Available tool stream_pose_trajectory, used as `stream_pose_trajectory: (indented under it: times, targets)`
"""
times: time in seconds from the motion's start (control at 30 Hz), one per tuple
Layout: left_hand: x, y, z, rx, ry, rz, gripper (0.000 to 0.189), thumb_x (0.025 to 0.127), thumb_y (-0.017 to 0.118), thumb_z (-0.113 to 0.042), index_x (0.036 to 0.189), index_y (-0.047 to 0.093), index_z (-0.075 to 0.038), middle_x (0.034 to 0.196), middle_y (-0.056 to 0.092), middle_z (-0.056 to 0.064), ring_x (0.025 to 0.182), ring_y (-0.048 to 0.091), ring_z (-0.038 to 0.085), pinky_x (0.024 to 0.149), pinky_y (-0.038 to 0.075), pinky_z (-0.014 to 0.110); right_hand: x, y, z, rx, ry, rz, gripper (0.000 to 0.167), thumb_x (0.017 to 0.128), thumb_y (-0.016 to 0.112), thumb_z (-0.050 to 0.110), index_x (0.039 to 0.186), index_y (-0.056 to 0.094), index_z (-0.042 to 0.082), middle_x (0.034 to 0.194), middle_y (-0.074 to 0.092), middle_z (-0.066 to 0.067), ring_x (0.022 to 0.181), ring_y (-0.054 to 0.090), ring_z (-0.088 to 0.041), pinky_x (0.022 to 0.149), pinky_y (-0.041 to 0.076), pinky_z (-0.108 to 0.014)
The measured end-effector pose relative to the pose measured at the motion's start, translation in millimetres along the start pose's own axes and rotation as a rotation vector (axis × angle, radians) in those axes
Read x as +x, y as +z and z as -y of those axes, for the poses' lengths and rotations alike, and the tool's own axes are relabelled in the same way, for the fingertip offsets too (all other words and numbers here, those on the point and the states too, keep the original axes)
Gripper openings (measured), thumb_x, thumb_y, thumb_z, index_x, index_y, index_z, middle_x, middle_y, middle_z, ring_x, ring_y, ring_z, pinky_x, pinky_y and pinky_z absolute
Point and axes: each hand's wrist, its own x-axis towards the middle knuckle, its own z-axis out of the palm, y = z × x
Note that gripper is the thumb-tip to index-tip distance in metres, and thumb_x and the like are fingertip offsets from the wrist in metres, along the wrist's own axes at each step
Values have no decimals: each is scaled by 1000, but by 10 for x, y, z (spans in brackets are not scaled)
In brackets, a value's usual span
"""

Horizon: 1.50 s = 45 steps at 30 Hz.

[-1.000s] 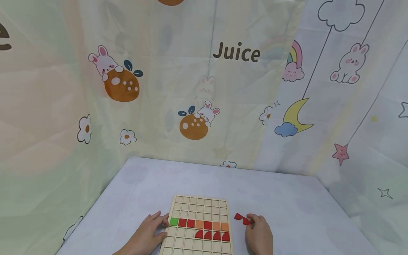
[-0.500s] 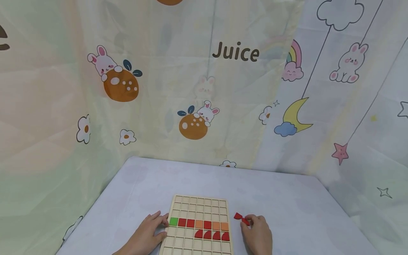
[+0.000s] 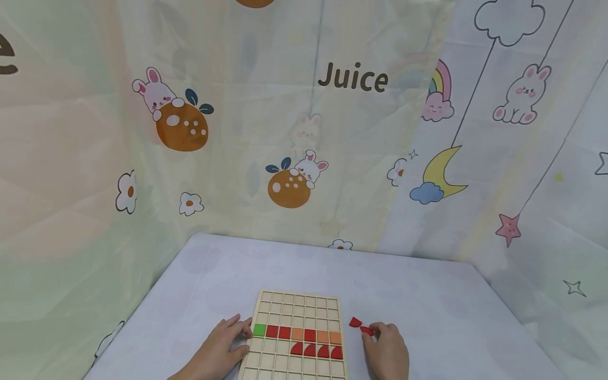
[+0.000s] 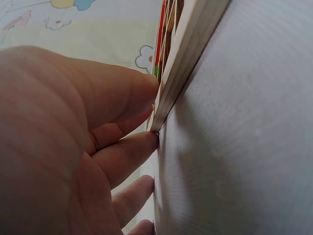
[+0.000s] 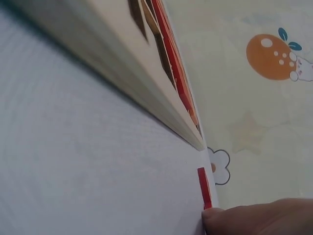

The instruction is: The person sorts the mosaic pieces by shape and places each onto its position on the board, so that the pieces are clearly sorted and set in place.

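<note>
A wooden grid board (image 3: 268, 363) lies on the table near the front. One row holds a green square tile (image 3: 259, 330), several red square tiles (image 3: 284, 332) and orange ones (image 3: 322, 337). Below them sit several red quarter-round tiles (image 3: 310, 349). My left hand (image 3: 214, 348) rests its thumb and fingertips against the board's left edge. To the right of the board, my right hand (image 3: 388, 352) pinches a small red tile (image 3: 366, 330) down at the tabletop; the fingers partly cover it. Another red tile (image 3: 355, 322) with a curved side lies just beyond it.
A pale cloth (image 3: 442, 306) covers the table. Printed curtains (image 3: 237, 132) hang behind the table and along its sides.
My right hand shifts slightly left and then back right, the red tile turning a little at its fingertips. The left hand and the board stay in place.
</note>
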Motion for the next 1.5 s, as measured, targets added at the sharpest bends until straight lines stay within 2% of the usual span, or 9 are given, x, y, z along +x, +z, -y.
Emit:
stream_pose_trajectory:
  times: [0.4,0.53,0.8,0.9,1.03,1.17,1.33,1.5]
  targets:
    - [3,15,4,4,5,-9,20,86,72,-15,89,56,-26,140,55,12,136,35,48,111,18,69,-50,25,117,80,1,-5,28,81,79,13,105,71,3,92,61,-10,81,54,-23,75,52,-42]
    - [2,16,6,-1,3,-12,20,86,71,-15,89,56,-26,140,55,12,137,34,48,111,18,69,-94,46,155,128,-66,-21,25,79,80,14,102,72,6,91,63,-6,83,57,-21,76,51,-43]
    - [2,15,0,-7,14,-4,19,86,72,-16,90,56,-25,140,55,12,136,34,49,110,18,70,-202,73,232,185,-216,-13,26,79,80,17,103,73,7,89,64,1,80,57,-16,66,47,-32]
    - [3,14,-6,-3,11,-3,19,86,72,-16,90,56,-25,140,55,12,136,34,49,110,18,70,-243,68,268,204,-257,5,24,80,80,19,101,73,10,87,63,3,84,61,-19,71,52,-37]
    - [0,3,-19,-3,-2,0,19,86,72,-15,90,56,-25,140,55,12,136,34,49,111,17,69,-292,84,329,222,-305,18,20,79,81,21,96,73,14,87,62,6,98,64,-26,83,54,-44]
    - [-4,-9,-19,-1,-3,-5,19,86,72,-14,91,56,-25,140,55,12,137,33,49,111,17,69,-336,111,414,213,-357,32,18,79,81,22,95,74,16,88,61,8,92,62,-20,82,54,-42]
    - [-5,-1,-9,-1,1,-11,20,87,71,-13,91,56,-25,141,55,12,137,33,48,111,17,69,-389,143,483,189,-411,58,20,80,80,25,97,74,15,90,61,8,80,57,-8,73,53,-32]
    - [-11,1,-30,-6,-6,-5,20,86,72,-14,91,56,-24,140,55,11,137,33,48,112,16,69,-448,172,528,193,-440,96,22,79,81,22,98,74,15,89,61,9,77,54,-7,67,51,-27]
